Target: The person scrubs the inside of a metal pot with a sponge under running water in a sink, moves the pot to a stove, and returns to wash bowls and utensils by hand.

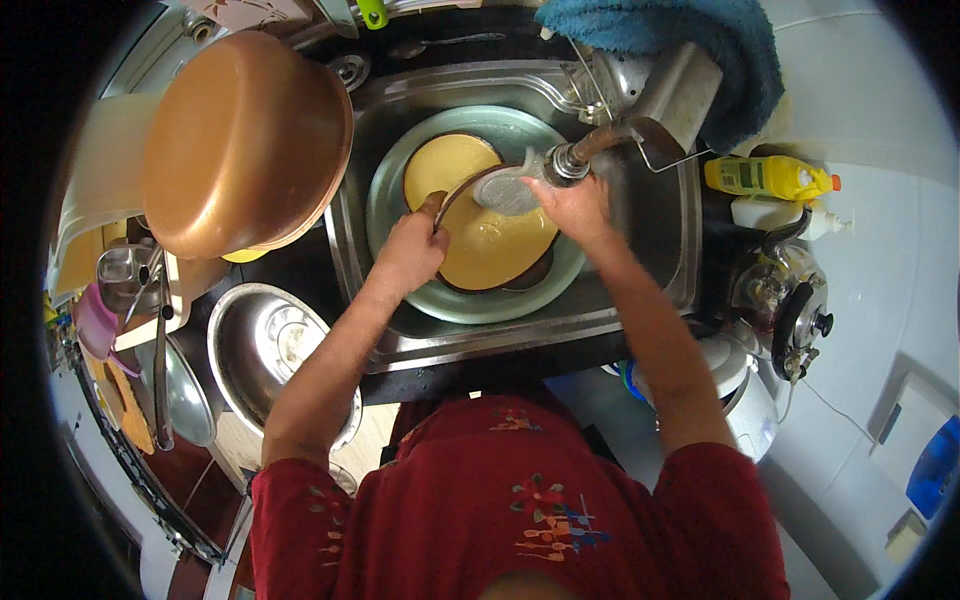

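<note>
My left hand [412, 251] grips the left rim of a yellow dish [495, 251] with a dark brown rim, fingers over the edge. On the dish's far part lies a pale grey scrubbing pad [506, 191], held by my right hand [577, 206] just under the tap's spout [566, 165]. The dish is tilted above a pale green basin [480, 311] standing in the steel sink. Inside the basin, behind the held dish, rests a second yellow dish [450, 161]. A dark round piece under the held dish is mostly hidden.
A large copper-coloured pot [232, 150] stands tilted at the left of the steel sink [645, 259]. Nearer sits a steel bowl [247, 337]. To the right are a yellow bottle [750, 178], a white pump bottle [780, 217] and a glass kettle [780, 292]. A blue towel [675, 30] hangs behind the tap.
</note>
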`<control>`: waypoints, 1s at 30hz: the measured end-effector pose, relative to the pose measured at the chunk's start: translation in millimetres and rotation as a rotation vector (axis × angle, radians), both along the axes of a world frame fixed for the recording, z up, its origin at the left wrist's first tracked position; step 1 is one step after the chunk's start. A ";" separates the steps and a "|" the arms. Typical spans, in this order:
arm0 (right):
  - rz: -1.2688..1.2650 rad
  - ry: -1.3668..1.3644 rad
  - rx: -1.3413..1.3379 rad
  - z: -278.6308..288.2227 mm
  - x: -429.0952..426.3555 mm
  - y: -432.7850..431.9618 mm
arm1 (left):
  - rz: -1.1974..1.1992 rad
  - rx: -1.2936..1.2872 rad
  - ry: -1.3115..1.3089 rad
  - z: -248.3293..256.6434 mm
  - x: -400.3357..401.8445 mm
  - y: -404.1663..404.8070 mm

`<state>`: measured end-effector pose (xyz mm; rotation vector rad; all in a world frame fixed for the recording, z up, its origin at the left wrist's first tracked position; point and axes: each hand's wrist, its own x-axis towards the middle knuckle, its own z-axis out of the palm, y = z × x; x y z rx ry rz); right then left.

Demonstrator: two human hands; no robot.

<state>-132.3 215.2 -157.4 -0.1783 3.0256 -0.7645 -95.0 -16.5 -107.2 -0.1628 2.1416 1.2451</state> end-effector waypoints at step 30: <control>-0.147 -0.209 0.080 8.4 18.5 -10.4 | 0.186 0.262 0.320 -53.1 23.9 -3.2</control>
